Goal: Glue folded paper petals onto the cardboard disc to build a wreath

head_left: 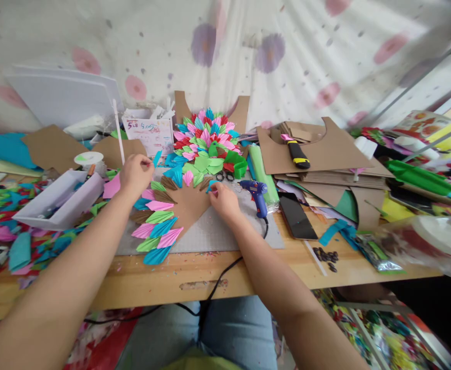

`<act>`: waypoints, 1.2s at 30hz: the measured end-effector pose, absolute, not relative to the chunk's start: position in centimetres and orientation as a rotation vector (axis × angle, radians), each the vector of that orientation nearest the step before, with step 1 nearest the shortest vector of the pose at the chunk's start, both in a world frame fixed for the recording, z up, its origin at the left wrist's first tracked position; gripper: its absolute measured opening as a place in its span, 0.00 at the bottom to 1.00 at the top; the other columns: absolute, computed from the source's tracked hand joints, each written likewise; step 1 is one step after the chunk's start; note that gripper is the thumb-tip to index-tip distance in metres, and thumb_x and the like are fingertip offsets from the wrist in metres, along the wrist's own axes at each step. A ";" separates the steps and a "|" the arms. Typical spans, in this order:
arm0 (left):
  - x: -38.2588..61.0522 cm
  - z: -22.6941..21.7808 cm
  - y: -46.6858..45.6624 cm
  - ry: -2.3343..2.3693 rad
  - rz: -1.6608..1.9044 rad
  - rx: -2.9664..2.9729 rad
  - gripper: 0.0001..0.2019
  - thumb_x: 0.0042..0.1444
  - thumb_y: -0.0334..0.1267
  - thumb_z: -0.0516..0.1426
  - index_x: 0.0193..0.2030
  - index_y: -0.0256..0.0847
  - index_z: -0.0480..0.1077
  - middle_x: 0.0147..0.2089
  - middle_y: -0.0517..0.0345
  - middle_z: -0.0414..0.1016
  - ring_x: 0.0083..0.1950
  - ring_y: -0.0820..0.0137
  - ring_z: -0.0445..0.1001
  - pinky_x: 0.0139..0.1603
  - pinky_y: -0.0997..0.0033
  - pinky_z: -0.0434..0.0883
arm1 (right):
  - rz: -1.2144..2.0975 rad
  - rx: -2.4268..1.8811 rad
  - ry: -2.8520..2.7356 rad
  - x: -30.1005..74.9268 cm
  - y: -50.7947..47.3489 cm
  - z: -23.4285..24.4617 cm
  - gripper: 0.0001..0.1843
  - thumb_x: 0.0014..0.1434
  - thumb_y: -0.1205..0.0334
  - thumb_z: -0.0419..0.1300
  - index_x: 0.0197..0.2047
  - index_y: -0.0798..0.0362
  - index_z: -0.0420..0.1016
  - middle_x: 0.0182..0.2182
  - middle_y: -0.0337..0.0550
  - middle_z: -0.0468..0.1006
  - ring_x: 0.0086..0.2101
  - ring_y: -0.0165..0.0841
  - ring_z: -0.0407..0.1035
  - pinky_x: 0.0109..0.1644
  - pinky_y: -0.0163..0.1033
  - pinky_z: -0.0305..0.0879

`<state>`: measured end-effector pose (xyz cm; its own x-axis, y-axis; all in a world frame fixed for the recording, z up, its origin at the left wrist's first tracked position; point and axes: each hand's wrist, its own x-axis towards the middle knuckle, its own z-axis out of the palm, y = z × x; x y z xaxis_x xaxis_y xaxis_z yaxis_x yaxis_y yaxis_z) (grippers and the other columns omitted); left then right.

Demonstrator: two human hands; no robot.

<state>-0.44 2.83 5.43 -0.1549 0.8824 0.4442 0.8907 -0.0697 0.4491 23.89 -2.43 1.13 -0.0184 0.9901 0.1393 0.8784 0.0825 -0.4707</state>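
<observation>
1. While the person's legs in faded blue jeans (241, 334) stay below the edge, a pale wooden table (152, 277) spans the width, with a thin black cable (221, 277) hanging over its front.
2. On a light grey gridded mat (225, 241) lies a flat brown cardboard shape (189, 205), its left side and top edged with pleated pink, green, blue and brown paper petals (158, 255).
3. At the cardboard's upper right edge, the right hand (225, 202) pinches a small bright blue paper piece (211, 186) between its fingertips.
4. Just right of that hand rests a blue glue gun (258, 195); beyond the mat's right edge lies a black phone (298, 216).
5. Above the table, left of the cardboard, the left hand (136, 174) has thumb and fingers pressed together on a narrow blue paper strip (157, 158).
6. Farther back, a yellow-and-black cutter (298, 154) lies on stacked brown cardboard (325, 160), right of a cluster of multicoloured paper petals (206, 136).
7. Behind everything hangs a white flower-patterned curtain (237, 77).
</observation>
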 end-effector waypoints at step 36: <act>4.9 0.9 -2.7 -1.682 -0.630 -2.820 0.06 0.51 0.33 0.55 0.33 0.40 0.74 0.33 0.55 0.73 0.34 0.68 0.70 0.40 0.67 0.65 | 0.388 -1.467 -2.288 22.5 -3.3 0.9 0.07 0.58 0.66 0.57 0.35 0.52 0.77 0.37 0.41 0.75 0.41 0.33 0.66 0.46 0.35 0.59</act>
